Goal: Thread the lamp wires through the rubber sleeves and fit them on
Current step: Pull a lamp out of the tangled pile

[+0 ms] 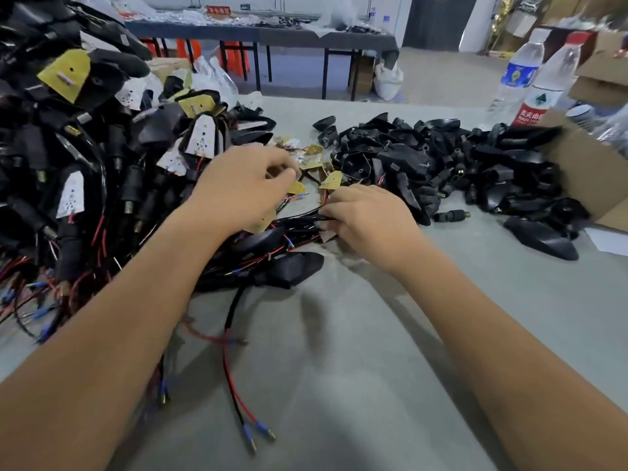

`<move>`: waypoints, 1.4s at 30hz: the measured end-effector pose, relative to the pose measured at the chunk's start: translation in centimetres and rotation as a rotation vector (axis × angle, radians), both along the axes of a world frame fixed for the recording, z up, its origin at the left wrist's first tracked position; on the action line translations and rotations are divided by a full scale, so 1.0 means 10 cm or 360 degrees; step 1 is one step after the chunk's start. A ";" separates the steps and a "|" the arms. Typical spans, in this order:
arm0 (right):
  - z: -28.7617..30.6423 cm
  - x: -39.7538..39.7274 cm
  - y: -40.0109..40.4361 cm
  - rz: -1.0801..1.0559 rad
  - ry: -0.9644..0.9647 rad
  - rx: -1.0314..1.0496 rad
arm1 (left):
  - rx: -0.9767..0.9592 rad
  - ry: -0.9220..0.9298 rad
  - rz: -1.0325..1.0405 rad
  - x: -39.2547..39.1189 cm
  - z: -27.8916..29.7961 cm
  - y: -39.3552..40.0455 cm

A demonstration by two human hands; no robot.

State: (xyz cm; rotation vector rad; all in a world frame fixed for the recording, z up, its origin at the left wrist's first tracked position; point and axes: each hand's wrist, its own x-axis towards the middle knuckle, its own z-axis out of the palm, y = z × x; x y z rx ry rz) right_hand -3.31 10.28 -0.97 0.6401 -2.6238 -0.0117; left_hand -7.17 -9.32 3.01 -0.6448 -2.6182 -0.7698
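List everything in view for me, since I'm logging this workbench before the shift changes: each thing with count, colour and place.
finished lamp assemblies: one big heap, black with yellow and white boards, left of the table
rubber sleeves: one loose pile, black, right of centre
loose boards: a few, yellow, between the hands and just beyond
wire bundle: one, black and red, centre
red and black wire pair: one, blue-tipped ends, near edge
water bottles: two, clear, far right
cardboard box: one, brown, right edge
table: one, grey
far bench: one, dark, background
left hand: pinches a small part, too blurred to name
right hand: grips the wire bundle
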 end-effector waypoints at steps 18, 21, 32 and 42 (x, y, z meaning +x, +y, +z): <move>0.15 0.56 0.55 -0.0480 -0.0323 -0.0790 | -0.0477 -0.0098 -0.0073 0.26 -0.40 0.75; 0.04 0.57 0.33 -0.0328 -0.0521 -0.1139 | -0.0159 0.0007 0.0031 0.31 -0.41 0.76; 0.03 0.42 0.04 0.0140 -0.0861 -0.2629 | 0.0182 0.0236 -0.0274 0.45 0.06 1.29; -0.07 0.43 0.41 -0.0171 -0.0425 -0.3310 | 0.0239 0.0235 -0.0125 0.58 -0.24 1.68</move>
